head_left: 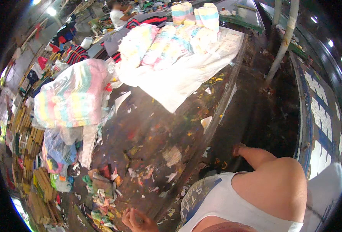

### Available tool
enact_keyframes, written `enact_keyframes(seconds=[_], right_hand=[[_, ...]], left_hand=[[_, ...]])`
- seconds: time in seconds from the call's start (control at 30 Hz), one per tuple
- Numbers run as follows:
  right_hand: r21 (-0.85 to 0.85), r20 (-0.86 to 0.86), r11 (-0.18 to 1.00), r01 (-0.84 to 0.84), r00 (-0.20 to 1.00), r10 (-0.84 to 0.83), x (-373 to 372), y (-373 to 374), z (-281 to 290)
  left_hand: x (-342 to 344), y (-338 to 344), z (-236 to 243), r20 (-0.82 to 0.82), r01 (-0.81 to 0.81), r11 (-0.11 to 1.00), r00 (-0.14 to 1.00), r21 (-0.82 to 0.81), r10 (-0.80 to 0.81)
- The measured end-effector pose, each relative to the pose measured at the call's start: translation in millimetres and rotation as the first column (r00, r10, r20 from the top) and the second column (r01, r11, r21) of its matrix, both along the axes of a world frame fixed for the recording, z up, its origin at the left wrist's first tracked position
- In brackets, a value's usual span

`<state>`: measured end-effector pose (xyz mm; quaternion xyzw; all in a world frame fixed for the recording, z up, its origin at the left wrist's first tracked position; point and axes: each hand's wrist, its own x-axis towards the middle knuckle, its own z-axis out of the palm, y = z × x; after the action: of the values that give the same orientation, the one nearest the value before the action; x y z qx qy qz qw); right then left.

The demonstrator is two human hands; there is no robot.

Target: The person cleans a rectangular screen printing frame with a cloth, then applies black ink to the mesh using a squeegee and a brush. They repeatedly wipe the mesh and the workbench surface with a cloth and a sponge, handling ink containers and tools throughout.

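Note:
My left hand (138, 220) is low in the middle, fingers loosely bent and apart with nothing visible in them, over the stained, scrap-littered table (140, 127), near a pile of soiled rags (103, 187). My right hand (238, 150) is out at my right side above the dark aisle, small and shadowed, its grip unclear. A plastic-wrapped bundle of pastel striped cloth (68, 92) lies on the left. More pastel cloth (167, 46) lies heaped on a white sheet (167, 85) at the far end.
Wooden slats (35, 139) and bagged cloth (61, 145) line the left side. A worker in a white shirt (118, 19) stands at the back among piled fabrics. A metal pole (279, 54) rises beside the aisle (263, 112), and another long table (319, 116) runs along the right.

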<state>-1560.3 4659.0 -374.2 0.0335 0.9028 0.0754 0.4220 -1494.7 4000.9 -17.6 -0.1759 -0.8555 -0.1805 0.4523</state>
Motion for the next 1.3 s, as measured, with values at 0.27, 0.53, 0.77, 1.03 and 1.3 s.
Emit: enact_keyframes(seconds=[0.27, 0.53, 0.77, 1.03, 1.3], right_hand=[[0.001, 0.065, 0.989, -0.151, 0.986, 0.151, -41, 103, 28], [-0.157, -0.165, 0.93, 0.332, 0.92, -0.356, 8, 101, 55], [-0.114, -0.018, 0.821, 0.56, 0.825, -0.565, 31, 131, 141], [-0.313, -0.248, 0.633, 0.708, 0.582, -0.774, 33, 255, 154], [-0.654, -0.438, 0.542, 0.527, 0.321, -0.84, 19, 420, 182]], left_hand=[[-31, 95, 8, 0.017, 0.006, 0.997, 1.0, 0.077, -0.008], [-89, 59, -15, 0.161, 0.114, 0.975, 0.976, 0.189, -0.146], [-136, 156, 14, 0.093, 0.215, 0.958, 0.968, 0.189, -0.235], [-193, 332, 18, 0.293, 0.392, 0.919, 0.873, 0.051, -0.389], [-259, 674, 17, 0.276, 0.668, 0.665, 0.606, 0.334, -0.747]])
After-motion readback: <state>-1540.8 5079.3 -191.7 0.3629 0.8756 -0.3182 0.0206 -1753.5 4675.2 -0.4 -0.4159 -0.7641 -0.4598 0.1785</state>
